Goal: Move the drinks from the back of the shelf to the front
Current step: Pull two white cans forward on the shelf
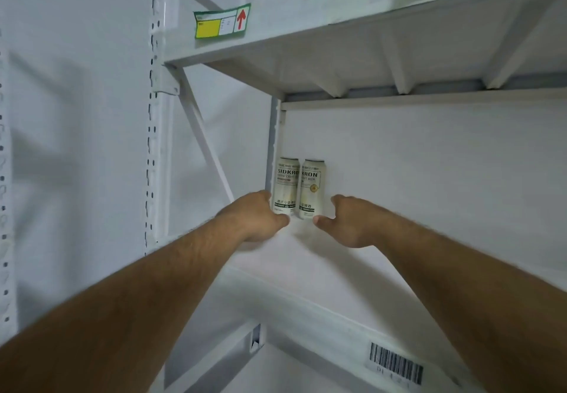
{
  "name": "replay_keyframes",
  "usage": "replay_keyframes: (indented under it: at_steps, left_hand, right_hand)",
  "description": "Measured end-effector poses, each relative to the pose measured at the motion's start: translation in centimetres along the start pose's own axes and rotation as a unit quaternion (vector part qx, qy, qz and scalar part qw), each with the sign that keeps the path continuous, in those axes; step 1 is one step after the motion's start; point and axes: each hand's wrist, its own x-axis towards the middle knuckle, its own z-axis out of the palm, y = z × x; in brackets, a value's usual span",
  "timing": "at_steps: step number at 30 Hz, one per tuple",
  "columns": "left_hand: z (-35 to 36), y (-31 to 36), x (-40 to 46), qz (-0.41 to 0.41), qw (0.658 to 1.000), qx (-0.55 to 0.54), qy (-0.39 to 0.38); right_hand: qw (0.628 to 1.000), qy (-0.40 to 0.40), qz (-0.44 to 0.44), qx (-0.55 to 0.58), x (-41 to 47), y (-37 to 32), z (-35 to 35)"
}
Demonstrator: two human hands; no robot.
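Observation:
Two pale cream beer cans stand upright side by side in the back left corner of a white shelf (352, 276): the left can (287, 182) and the right can (312, 188). Both my arms reach deep into the shelf. My left hand (256, 217) sits just left of the left can, its fingers at the can's lower side; whether it grips is unclear. My right hand (346, 222) is spread open just right of the right can, thumb near the can's base and index finger beside it, holding nothing.
A shelf board (322, 55) hangs low overhead, with a yellow-green price tag (222, 21) on its front edge. A perforated white upright (155, 122) and a diagonal brace (205, 144) stand to the left. A barcode label (395, 365) marks the shelf's front edge.

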Motion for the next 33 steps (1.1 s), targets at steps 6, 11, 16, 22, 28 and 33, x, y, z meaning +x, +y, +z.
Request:
replay_keyframes:
  at_steps: [6,11,16,22,28,33]
  left_hand:
    - [-0.4,-2.4,6.7,0.022,0.999,-0.037,-0.015]
    - [-0.9,-3.5,13.1,0.039,0.994,-0.102,-0.030]
    - [0.4,-4.5,19.4,0.046,0.985,-0.154,-0.060]
    - [3.3,-5.4,24.9,0.074,0.970,-0.218,-0.078]
    - [4.6,-5.9,26.6,0.074,0.960,-0.249,-0.104]
    - [4.6,-6.2,26.6,0.074,0.952,-0.275,-0.113]
  right_hand:
    - [0.993,0.000,0.069,0.100,4.6,-1.2,0.3]
    - [0.976,0.045,0.106,0.185,9.2,-2.3,0.6]
    - [0.940,0.079,0.172,0.284,14.2,-2.5,1.5]
    - [0.881,0.117,0.207,0.409,18.9,-1.4,3.3]
    - [0.860,0.142,0.151,0.467,21.1,-0.9,4.8]
    - [0.862,0.160,0.155,0.454,20.5,-0.7,4.5]
